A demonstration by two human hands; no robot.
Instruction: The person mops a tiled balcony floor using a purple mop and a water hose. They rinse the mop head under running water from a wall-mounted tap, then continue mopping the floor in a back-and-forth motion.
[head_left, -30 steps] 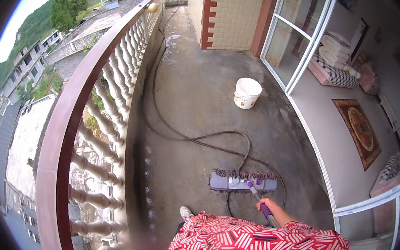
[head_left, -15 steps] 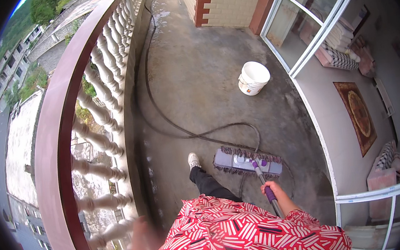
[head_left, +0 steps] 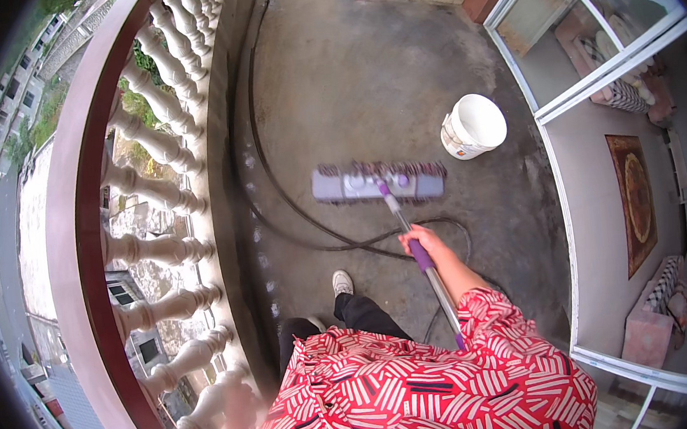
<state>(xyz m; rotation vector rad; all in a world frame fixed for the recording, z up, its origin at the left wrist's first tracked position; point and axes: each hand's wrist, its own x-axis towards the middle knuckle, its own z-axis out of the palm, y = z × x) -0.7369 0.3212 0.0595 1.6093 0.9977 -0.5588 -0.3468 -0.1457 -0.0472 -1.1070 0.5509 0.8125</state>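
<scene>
My right hand (head_left: 420,240) is wrapped round the purple grip of a flat mop (head_left: 332,186), arm stretched forward. The mop has a wide lilac-grey head with a shaggy dark fringe and a grey-and-purple pole. Its head is out ahead of my feet, left of a white bucket (head_left: 485,122); whether it touches the floor I cannot tell. My left hand (head_left: 242,402) hangs low at the left, beside the pale balusters (head_left: 198,377), smeared by motion so its fingers do not show.
A dark hose (head_left: 302,210) loops over the wet-looking concrete floor (head_left: 346,73), passing between my feet and the mop head. The balustrade's reddish rail (head_left: 79,215) bounds the left. White-framed glass doors (head_left: 545,112) line the right, with a brown patterned rug (head_left: 633,195) inside.
The mop head has moved forward and leftward, away from my feet, with my right arm reaching further out. Both my feet now show, and the bucket appears further right in the picture.
</scene>
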